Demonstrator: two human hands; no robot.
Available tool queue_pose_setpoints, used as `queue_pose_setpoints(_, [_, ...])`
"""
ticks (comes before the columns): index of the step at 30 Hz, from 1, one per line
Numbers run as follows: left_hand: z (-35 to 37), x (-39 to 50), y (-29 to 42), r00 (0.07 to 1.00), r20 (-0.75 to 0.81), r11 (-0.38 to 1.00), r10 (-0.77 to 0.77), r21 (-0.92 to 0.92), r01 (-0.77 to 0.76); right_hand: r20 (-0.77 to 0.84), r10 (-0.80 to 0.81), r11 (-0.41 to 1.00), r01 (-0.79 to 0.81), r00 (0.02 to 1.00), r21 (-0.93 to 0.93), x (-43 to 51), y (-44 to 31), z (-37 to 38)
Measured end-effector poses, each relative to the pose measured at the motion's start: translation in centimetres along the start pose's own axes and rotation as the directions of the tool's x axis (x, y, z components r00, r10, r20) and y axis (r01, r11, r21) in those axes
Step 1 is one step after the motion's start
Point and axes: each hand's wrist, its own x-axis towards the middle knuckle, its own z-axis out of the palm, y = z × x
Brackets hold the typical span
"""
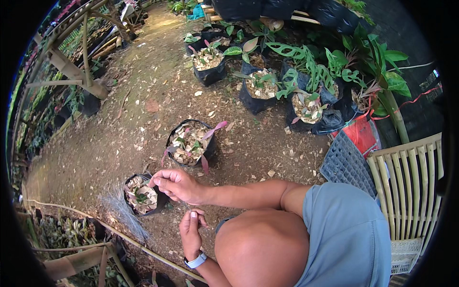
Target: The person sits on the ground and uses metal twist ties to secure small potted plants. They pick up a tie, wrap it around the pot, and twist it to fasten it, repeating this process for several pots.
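My right hand point(177, 184) reaches over the rim of a small black grow bag, thumb and index finger pinched together beside it; whether something thin is between them I cannot tell. The bag holds wood chips point(148, 197) and a small dark-leaved plant point(141, 198). Just below, my left hand point(193, 224), with a pale-banded watch point(196, 260) at the wrist, has its fingers curled and thumb up; its grip is unclear. A bundle of thin, pale strands point(127, 211) lies on the soil against the bag. Farther up stands a larger grow bag point(211, 149) with a pink-leaved plant point(215, 130).
Several potted plants in black bags point(256, 102) stand at the upper right. A grey cell tray point(346, 161) leans near a bamboo slatted seat point(408, 190). A bent pole point(118, 231) crosses the lower left, by a bamboo frame point(75, 262). My bare knee point(261, 244) is beside my hands.
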Motion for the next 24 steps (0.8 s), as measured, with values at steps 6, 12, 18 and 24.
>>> queue_pose_setpoints(6, [0.4, 0.4, -0.5, 0.846, -0.477, 0.945, 0.237, -0.089, -0.316, 0.213, -0.078, 0.891, 0.164, 0.974, -0.423, -0.5, 1.3, 0.5])
queue_pose_setpoints(12, [-2.0, 0.5, -1.0, 0.695, -0.664, 0.873, 0.277, -0.128, -0.471, 0.275, 0.056, 0.769, 0.134, 0.960, -0.624, -2.8, 2.4, 1.2])
queue_pose_setpoints(18, [-5.1, -0.5, -4.0, 0.755, -0.457, 0.717, 0.470, -0.300, -0.629, 0.418, 0.238, 0.875, -0.008, 0.877, -0.484, -2.2, 2.8, 0.4])
queue_pose_setpoints(24, [-4.2, -0.4, -3.3, 0.764, -0.503, 0.657, 0.405, -0.421, -0.625, 0.356, 0.494, 0.817, -0.283, 0.793, -0.502, -2.9, 3.1, 0.6])
